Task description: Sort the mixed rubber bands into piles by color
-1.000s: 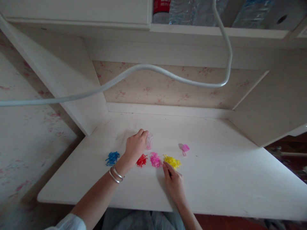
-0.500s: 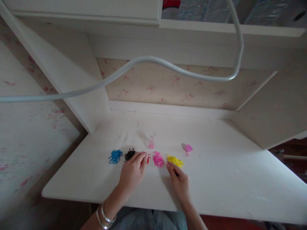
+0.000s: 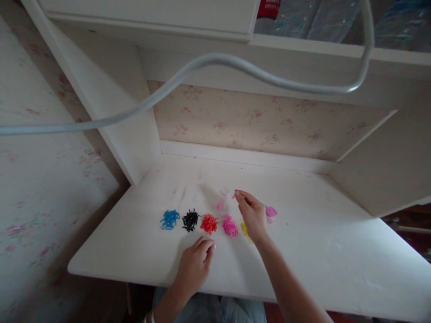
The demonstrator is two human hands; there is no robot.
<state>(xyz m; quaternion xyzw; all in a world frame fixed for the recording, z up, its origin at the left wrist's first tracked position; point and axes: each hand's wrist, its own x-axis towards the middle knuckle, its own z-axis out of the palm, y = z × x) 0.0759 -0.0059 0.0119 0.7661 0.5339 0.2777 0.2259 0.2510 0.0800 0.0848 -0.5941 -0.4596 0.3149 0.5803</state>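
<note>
My right hand [image 3: 249, 211] pinches a small pink rubber band [image 3: 233, 196] just right of the mouth of a small clear glass jar [image 3: 224, 194]. Some pink lies in the jar's bottom. My left hand [image 3: 197, 261] is loosely curled on the desk, with nothing seen in its fingers. Beyond it runs a row of small rubber bands in piles: a blue pile [image 3: 169, 219], a black pile [image 3: 191, 220], a red pile [image 3: 209, 224], a pink pile [image 3: 230, 226] and a yellow pile [image 3: 244, 229], the last partly hidden by my right hand.
A small pink object [image 3: 271, 211] lies right of my right hand. The white desk [image 3: 319, 242] has side panels and a shelf above with clear plastic items [image 3: 299, 18]. A thick white cable-like tube [image 3: 215, 59] crosses the upper view.
My right hand has moved from between the pink and yellow piles up beside the jar's mouth. My left hand has drawn back toward me, uncovering the black and red piles. The view has shifted slightly.
</note>
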